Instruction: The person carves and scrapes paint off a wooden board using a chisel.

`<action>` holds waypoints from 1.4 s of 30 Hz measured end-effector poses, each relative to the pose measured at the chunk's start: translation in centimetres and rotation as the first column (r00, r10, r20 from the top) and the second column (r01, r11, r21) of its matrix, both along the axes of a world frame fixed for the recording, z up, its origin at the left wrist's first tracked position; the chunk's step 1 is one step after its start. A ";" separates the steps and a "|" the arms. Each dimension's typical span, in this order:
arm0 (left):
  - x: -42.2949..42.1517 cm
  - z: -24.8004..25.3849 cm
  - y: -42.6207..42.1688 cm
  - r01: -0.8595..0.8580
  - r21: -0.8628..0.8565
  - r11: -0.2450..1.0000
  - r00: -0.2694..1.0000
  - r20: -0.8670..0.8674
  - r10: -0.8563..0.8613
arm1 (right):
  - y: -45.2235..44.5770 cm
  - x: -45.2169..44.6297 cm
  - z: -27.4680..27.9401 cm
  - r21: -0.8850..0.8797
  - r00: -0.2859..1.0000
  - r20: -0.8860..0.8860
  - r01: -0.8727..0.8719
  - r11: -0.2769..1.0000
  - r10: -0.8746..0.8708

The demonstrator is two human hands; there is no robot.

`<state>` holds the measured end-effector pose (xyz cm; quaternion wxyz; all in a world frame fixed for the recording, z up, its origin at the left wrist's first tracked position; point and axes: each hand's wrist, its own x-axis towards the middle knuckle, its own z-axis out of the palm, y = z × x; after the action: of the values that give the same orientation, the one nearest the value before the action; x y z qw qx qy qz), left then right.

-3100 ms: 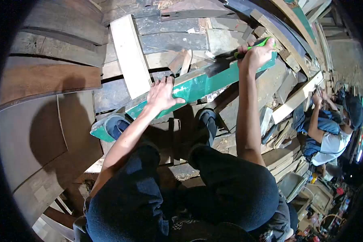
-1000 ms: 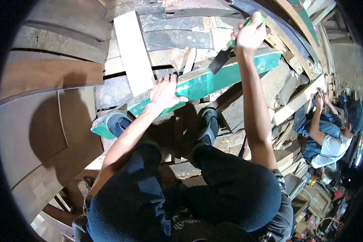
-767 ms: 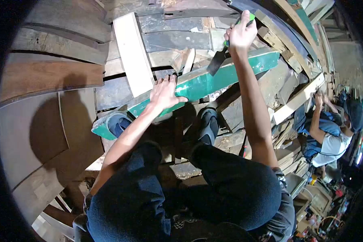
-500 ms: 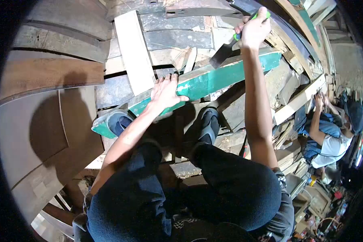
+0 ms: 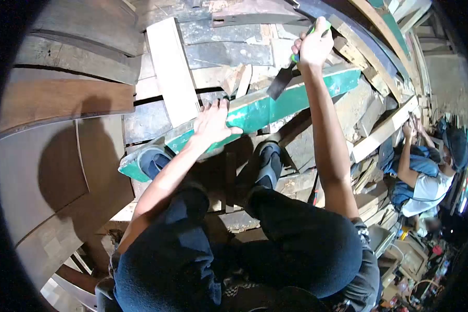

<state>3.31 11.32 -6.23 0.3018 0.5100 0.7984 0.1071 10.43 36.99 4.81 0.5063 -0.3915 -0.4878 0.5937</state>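
Observation:
A long green-painted plank (image 5: 291,103) lies slantwise in front of me, its paint chipped in places. My left hand (image 5: 211,122) grips it near the middle, fingers over the far edge and thumb along the green face. My right hand (image 5: 316,48) is closed round the green-and-black handle of a scraper (image 5: 281,83) with a flat dark blade. The blade points down and left toward the plank's upper edge; whether it touches I cannot tell. One of my shoes (image 5: 154,161) is on the plank's near left end, the other (image 5: 270,158) beside it.
A pale bare board (image 5: 172,70) lies beyond the plank. Brown wooden panels (image 5: 67,101) stand at left. Stacked timber and offcuts (image 5: 372,78) fill the right. A co-worker (image 5: 426,177) sits at far right, hands at a pale beam (image 5: 385,130).
My right hand has moved left and slightly up with the scraper, whose blade now points more steeply down, lower on the plank. My left hand has stayed on the plank.

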 end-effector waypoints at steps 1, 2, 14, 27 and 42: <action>-0.1 0.1 0.1 0.002 -0.012 1.000 1.000 0.006 -0.002 | 0.2 -0.1 0.1 0.010 1.000 0.020 0.007 1.000 -0.007; 0.0 0.1 -0.1 0.007 -0.030 1.000 1.000 0.013 -0.007 | 0.3 0.0 0.0 0.014 0.999 0.042 0.016 1.000 -0.017; 0.3 0.7 -0.3 -0.008 -0.010 1.000 1.000 -0.001 0.008 | 0.9 0.8 -0.1 -0.065 0.999 0.009 0.045 0.997 -0.044; 0.2 -0.1 -0.3 0.011 0.030 0.999 1.000 -0.026 -0.010 | 1.1 1.1 0.7 -0.073 0.999 -0.006 0.042 0.996 -0.042; 0.2 0.6 -0.3 0.001 0.043 0.999 1.000 0.006 -0.001 | 1.7 1.8 1.3 -0.090 0.991 -0.101 0.083 0.992 -0.092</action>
<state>3.47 11.07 -5.65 0.2931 0.5166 0.7947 0.1256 12.25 38.70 6.06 0.5396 -0.4021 -0.4170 0.6110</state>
